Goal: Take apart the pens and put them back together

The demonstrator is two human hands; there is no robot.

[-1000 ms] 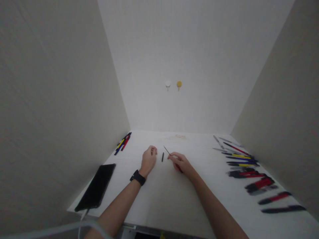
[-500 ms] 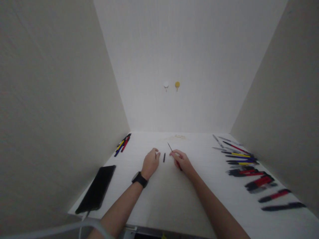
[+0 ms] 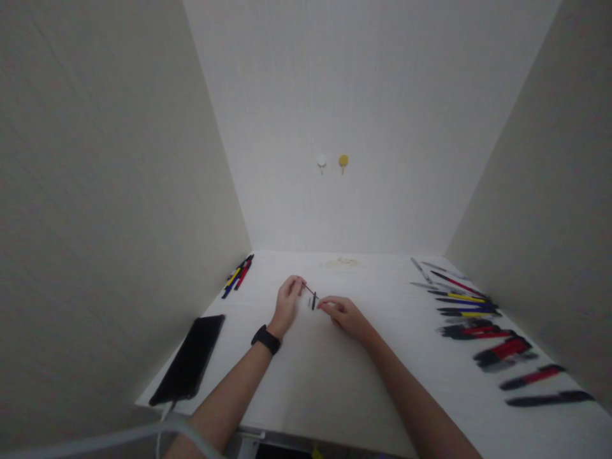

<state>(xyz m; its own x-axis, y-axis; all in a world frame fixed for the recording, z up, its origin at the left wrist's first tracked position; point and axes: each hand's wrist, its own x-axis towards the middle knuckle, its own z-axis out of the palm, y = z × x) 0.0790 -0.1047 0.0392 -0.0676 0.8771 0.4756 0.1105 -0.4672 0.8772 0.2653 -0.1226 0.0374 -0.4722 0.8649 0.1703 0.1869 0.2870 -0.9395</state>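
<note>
Now the left hand (image 3: 285, 305) has joined the right hand (image 3: 350, 317), fingers pinching opposite ends of the thin stick (image 3: 310, 290), apparently sharing control.

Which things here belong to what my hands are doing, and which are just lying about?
Seemingly in use:
thin rod, between left hand and right hand
small black piece, by the rod

Just lying or hanging about:
pens at left
pens at right
black tablet
white hook, yellow hook
</note>
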